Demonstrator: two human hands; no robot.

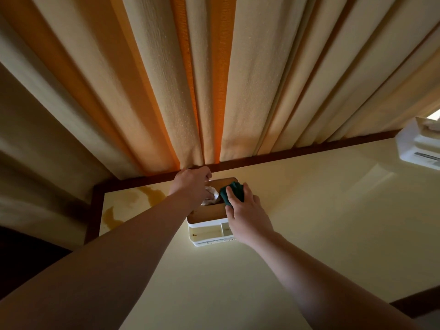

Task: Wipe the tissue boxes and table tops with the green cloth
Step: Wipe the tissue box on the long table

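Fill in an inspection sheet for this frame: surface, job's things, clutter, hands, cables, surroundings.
Surface: cream table top, dark wood edge, brownish stain near its far left corner.
Job's things: green cloth pressed on the tissue box lid; second tissue box at far right.
Clutter: nothing seen.
Hands: right hand holds the cloth; left hand steadies the box beside the white tissue.
Cables: nothing seen.
Surroundings: cream and orange curtains behind the table.
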